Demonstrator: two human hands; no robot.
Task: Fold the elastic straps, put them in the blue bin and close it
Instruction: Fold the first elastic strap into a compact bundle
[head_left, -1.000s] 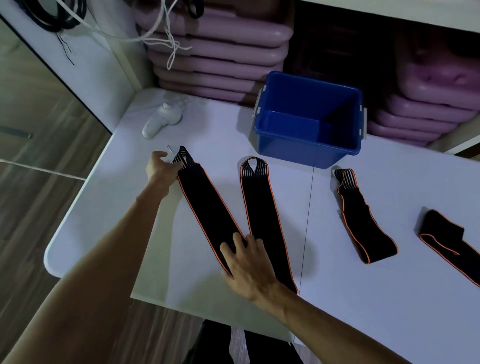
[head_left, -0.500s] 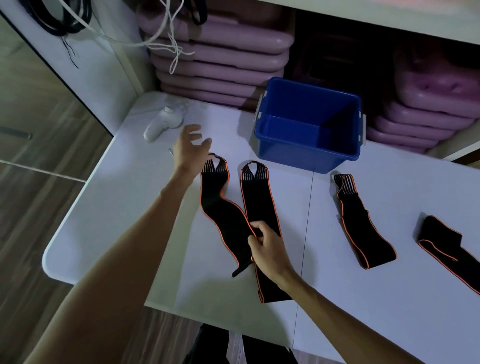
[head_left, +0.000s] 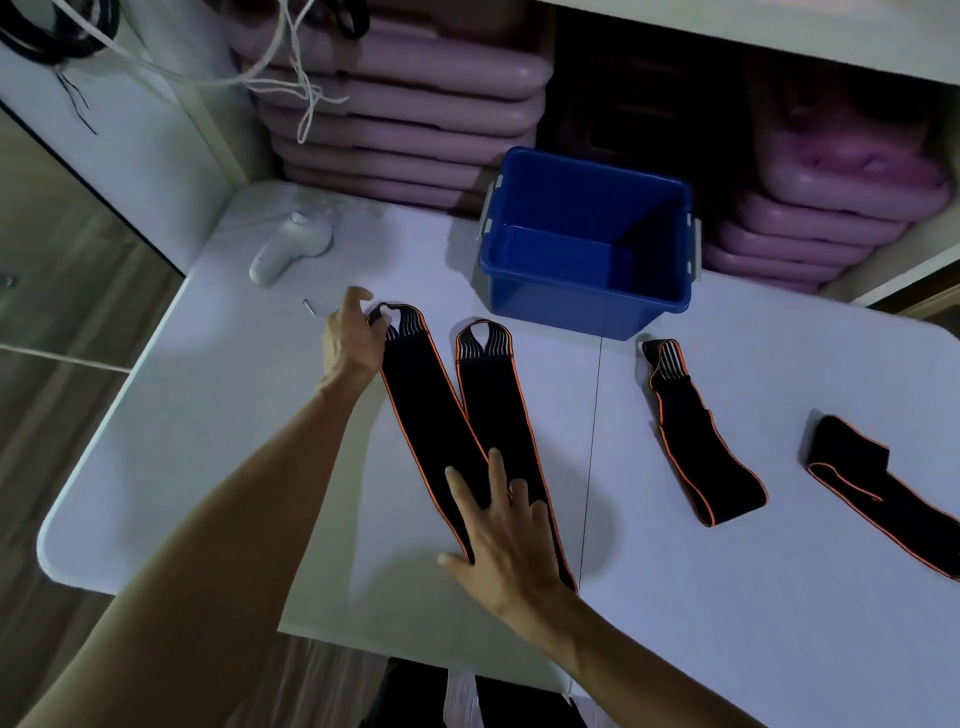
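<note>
Left hand (head_left: 353, 338) pinches far loop of leftmost elastic strap (head_left: 431, 410) on counter (head_left: 218, 467); right hand (head_left: 506, 540) flat, fingers spread, pinning near end. Risk: overlap drags neighbouring strap (head_left: 501, 395) into fold; blue bin (head_left: 587, 306) empty.

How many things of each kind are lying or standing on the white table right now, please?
Elastic straps, black with orange edging: 4
Blue bin, open and empty: 1
White handheld device: 1
Small metal pin or screw, too small to tell: 1
Total: 7
</note>
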